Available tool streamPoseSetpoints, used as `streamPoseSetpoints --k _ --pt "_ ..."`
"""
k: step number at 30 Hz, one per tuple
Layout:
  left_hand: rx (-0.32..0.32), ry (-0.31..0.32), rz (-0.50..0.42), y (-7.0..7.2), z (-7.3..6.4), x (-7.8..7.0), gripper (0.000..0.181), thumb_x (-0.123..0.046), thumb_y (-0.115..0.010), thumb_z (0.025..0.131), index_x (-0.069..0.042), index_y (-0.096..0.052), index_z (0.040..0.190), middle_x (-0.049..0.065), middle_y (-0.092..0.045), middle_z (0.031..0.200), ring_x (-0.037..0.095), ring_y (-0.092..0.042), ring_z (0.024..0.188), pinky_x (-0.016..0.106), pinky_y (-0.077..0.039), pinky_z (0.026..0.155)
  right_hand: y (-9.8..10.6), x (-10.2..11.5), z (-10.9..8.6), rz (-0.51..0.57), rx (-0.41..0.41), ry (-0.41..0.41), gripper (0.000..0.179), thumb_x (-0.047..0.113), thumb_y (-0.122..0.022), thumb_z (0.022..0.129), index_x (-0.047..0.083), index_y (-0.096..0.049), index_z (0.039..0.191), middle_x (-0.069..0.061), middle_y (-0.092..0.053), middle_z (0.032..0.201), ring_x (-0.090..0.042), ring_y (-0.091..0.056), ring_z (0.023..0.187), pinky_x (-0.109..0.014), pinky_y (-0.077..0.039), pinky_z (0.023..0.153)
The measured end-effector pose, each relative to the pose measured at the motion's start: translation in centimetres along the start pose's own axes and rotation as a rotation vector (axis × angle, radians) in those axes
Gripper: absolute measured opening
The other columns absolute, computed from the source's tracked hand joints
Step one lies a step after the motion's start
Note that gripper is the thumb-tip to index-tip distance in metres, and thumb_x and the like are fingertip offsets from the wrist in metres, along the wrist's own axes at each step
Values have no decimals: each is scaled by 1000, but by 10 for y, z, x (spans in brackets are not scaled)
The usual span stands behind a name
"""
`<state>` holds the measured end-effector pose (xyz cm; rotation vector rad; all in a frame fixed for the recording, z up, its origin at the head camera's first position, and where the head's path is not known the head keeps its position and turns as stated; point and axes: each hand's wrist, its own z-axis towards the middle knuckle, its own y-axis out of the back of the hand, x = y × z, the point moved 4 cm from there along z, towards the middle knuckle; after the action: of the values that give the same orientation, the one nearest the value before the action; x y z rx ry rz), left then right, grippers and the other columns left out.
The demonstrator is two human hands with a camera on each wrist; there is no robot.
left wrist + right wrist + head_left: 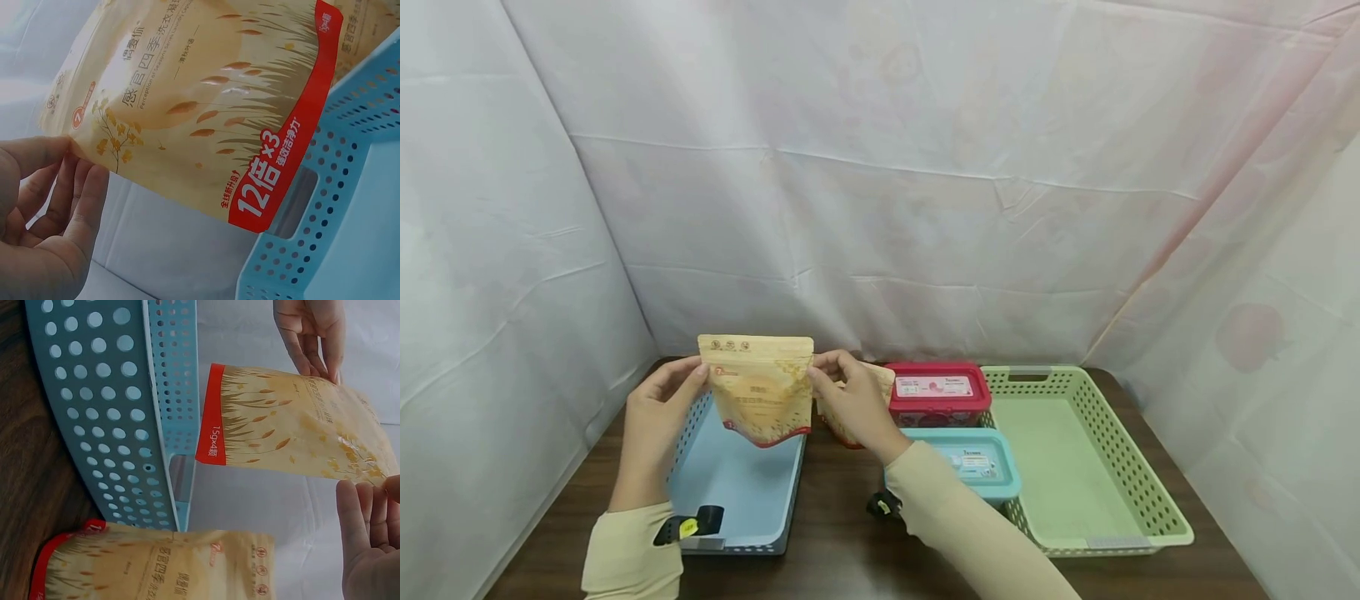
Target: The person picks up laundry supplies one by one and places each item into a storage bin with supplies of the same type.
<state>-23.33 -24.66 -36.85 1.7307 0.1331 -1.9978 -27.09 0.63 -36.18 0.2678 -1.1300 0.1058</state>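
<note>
A pale yellow laundry capsule pouch [758, 392] with a red lower edge is held up above the blue basket [733, 492]. My left hand [658, 417] pinches its left edge near the top, thumb in front. On the opposite edge, my right hand [857, 408] pinches it the same way. The left wrist view shows the printed face of the pouch [206, 100] tilted, with the fingers at its upper corner. A second, similar pouch [156, 565] stands beside the blue basket, partly hidden behind my right hand in the head view.
A red lidded box [936, 400] and a light blue lidded box [981, 467] sit mid-table, the latter partly behind my right forearm. At the right lies a green basket [1060, 450] with perforated sides. Pale cloth [880, 225] hangs behind the dark wooden table [842, 533].
</note>
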Motion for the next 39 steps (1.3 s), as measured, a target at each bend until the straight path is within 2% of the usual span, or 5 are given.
streamPoseSetpoints --k 4,10,24,32,39 --pt "-12 31 15 2 2 2 49 -46 -62 98 -15 -62 136 1 -61 123 4 -62 103 34 -50 100 -5 2 2 12 -7 -6 19 13 -62 101 -2 -64 113 -17 -64 98 -40 -64 88 -39 -60 76" --pt "-15 72 -12 3 8 7 50 -48 -62 97 -18 -62 137 3 -60 127 5 -61 106 51 -43 107 -11 -10 8 -8 -7 -12 18 22 -62 102 7 -65 112 -5 -64 96 -24 -66 84 -34 -59 74" --pt "-2 116 -59 4 25 30 50 -46 -64 96 -18 -61 137 4 -57 132 13 -60 116 51 -41 109 -24 -37 21 -64 -10 -76 20 27 -61 102 12 -68 114 2 -64 98 -12 -61 87 -27 -54 73" --pt "28 164 -2 3 31 43 52 -47 -62 97 -15 -59 138 1 -58 123 10 -60 110 49 -43 107 -28 -48 24 -128 -31 -91 19 27 -62 102 13 -68 113 5 -64 97 -9 -59 86 -26 -52 75" --pt "55 187 97 4 34 47 57 -51 -61 97 -12 -58 139 12 -58 129 31 -55 125 62 -36 108 -31 -55 26 -157 -35 -106 15 23 -63 101 12 -70 109 2 -65 98 -8 -59 86 -25 -53 74"
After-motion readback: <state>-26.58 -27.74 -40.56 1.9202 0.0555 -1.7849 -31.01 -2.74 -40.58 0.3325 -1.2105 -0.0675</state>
